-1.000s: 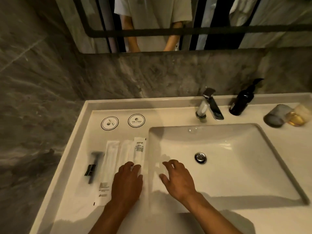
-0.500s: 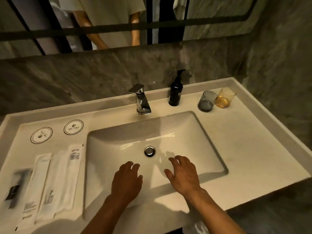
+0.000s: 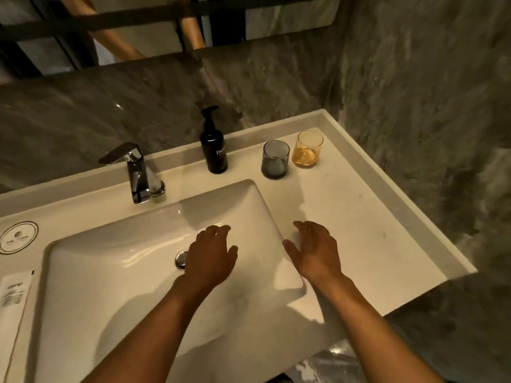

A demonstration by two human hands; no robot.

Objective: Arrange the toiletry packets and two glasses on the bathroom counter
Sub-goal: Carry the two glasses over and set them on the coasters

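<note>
Two glasses stand side by side at the back right of the white counter (image 3: 359,222): a smoky grey glass (image 3: 275,163) and an amber glass (image 3: 307,149) to its right. One white toiletry packet (image 3: 11,308) shows at the left edge of the view; the other packets are out of frame. My left hand (image 3: 211,257) hovers over the sink basin (image 3: 110,272), fingers spread, holding nothing. My right hand (image 3: 316,250) hangs over the basin's right rim, also empty with its fingers apart, well short of the glasses.
A chrome faucet (image 3: 138,172) stands behind the basin and a black pump bottle (image 3: 214,150) to its right. A round coaster (image 3: 18,237) lies at the far left. Dark marble walls close the back and right; the counter's raised rim (image 3: 387,175) runs along the right.
The view has swung right, so most packets and the razor have left the frame. Both hands have moved right from the packets to the basin and its right rim, still empty.
</note>
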